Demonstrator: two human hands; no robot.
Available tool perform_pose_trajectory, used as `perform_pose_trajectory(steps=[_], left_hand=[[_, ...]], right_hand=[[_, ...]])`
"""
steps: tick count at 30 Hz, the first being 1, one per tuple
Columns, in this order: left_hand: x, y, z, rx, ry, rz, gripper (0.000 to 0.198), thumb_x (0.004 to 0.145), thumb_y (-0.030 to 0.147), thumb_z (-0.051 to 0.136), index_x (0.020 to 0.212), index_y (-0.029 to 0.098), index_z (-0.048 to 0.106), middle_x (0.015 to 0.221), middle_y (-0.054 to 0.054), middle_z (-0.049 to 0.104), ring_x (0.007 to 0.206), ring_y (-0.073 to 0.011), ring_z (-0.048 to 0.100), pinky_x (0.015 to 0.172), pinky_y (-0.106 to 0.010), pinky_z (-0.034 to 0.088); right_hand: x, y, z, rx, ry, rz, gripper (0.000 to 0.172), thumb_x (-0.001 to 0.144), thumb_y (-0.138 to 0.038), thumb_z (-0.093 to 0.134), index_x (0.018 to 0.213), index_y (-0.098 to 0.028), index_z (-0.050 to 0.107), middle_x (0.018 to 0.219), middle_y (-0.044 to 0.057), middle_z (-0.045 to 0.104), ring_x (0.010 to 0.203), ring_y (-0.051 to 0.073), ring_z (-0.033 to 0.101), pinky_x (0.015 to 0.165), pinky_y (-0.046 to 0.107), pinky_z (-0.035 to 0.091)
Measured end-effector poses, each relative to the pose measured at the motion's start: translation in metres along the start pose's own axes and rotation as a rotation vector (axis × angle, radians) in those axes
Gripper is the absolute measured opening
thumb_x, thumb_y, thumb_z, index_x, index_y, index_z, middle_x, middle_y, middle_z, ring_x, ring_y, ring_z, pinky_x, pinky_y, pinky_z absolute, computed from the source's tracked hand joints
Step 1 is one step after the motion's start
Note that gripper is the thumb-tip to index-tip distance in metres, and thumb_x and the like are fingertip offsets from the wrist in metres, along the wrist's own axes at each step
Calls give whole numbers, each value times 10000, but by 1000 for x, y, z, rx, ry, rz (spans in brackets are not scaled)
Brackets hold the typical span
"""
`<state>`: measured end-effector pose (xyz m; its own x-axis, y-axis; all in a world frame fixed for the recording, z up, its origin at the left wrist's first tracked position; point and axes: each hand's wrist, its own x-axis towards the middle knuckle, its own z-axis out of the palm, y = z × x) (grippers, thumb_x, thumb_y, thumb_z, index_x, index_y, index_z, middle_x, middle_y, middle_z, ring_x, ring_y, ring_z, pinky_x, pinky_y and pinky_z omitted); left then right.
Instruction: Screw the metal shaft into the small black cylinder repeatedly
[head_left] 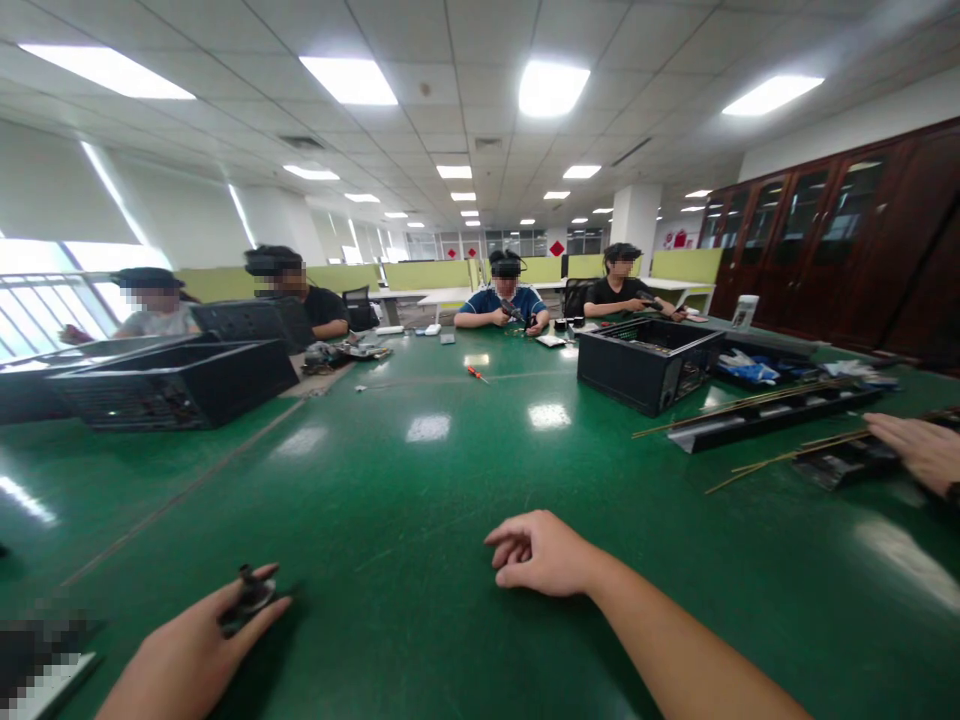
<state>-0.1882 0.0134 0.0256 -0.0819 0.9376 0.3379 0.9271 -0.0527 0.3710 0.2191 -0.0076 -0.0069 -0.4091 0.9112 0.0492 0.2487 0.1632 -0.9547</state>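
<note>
At the lower left, my left hand (pixel 191 640) grips a small dark part with a round silvery piece and a short black knob (pixel 251 597) between thumb and fingers; its exact kind I cannot make out. My right hand (pixel 544 555) is over the green table (pixel 375 490), nearer the middle, with thumb and fingers loosely bent, apart and holding nothing. Beyond it, across the table, lies a screwdriver (pixel 476 374) with an orange-red handle.
Open black computer cases stand at the left (pixel 180 385) and right (pixel 645 365). Thin brass-coloured rods (pixel 750 400) rest by a long dark metal channel (pixel 765 420). Another person's hand (pixel 919 450) reaches in at right. Several people sit around the table.
</note>
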Motion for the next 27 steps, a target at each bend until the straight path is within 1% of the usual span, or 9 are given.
perform_pose_trajectory(steps=[3, 5, 7, 9, 11, 15, 19, 22, 27], left_hand=[[-8, 81, 9, -114, -242, 190, 438, 728, 509, 648, 1041, 207, 703, 1060, -46, 750, 964, -279, 700, 861, -346, 544], [-14, 131, 22, -154, -295, 355, 413, 755, 422, 643, 1121, 233, 673, 1118, -53, 726, 1032, -265, 673, 916, -336, 511], [-21, 168, 37, -206, -336, 455, 375, 756, 305, 633, 1126, 247, 639, 1024, -40, 737, 959, -238, 683, 852, -319, 515], [-26, 186, 51, -248, -347, 517, 272, 752, 229, 612, 1023, 238, 639, 930, -29, 722, 872, -211, 674, 789, -307, 507], [-30, 190, 63, -271, -329, 544, 197, 747, 201, 608, 939, 226, 640, 897, -30, 697, 841, -198, 652, 766, -308, 493], [-34, 178, 72, -299, -335, 566, 265, 734, 200, 644, 995, 235, 669, 937, -44, 684, 899, -208, 635, 808, -324, 486], [-35, 176, 72, -400, -415, 587, 309, 752, 173, 648, 1049, 249, 683, 974, -37, 674, 923, -184, 627, 860, -310, 482], [-37, 179, 72, -455, -428, 583, 304, 751, 158, 656, 1040, 249, 691, 1014, -39, 653, 953, -174, 617, 881, -297, 480], [-38, 180, 72, -491, -442, 596, 334, 738, 147, 672, 1058, 241, 672, 983, -35, 652, 934, -175, 612, 864, -302, 483]], right_hand=[[-1, 0, -3, 25, 29, -12, 585, 671, -177, 769, 1234, -149, 611, 946, 66, 705, 688, 110, 615, 646, 228, 495], [-3, 1, -5, 36, 36, -19, 693, 654, -208, 799, 1295, -161, 540, 993, 73, 686, 695, 110, 620, 634, 227, 495], [-5, 3, -6, 26, 34, -28, 751, 623, -230, 829, 1297, -174, 502, 1014, 68, 667, 700, 115, 627, 626, 226, 497], [-7, 4, -7, -10, 35, -41, 691, 607, -233, 837, 1222, -182, 527, 989, 47, 654, 698, 118, 628, 618, 222, 495], [-9, 4, -6, -77, 35, -50, 562, 618, -231, 824, 1119, -185, 573, 909, 17, 648, 680, 118, 616, 604, 214, 483], [-11, 2, -3, -239, 40, -65, 391, 668, -255, 784, 1026, -192, 638, 716, -28, 613, 627, 118, 575, 575, 206, 442], [-12, -2, -1, -364, 78, -131, 264, 673, -245, 763, 921, -194, 688, 717, -27, 619, 635, 118, 561, 567, 204, 403], [-12, -4, 2, -409, 109, -168, 139, 721, -242, 719, 848, -186, 712, 729, -14, 643, 666, 125, 575, 598, 210, 403], [-11, -6, 5, -404, 128, -174, 127, 792, -282, 670, 851, -189, 733, 750, 2, 679, 689, 134, 602, 640, 224, 418]])
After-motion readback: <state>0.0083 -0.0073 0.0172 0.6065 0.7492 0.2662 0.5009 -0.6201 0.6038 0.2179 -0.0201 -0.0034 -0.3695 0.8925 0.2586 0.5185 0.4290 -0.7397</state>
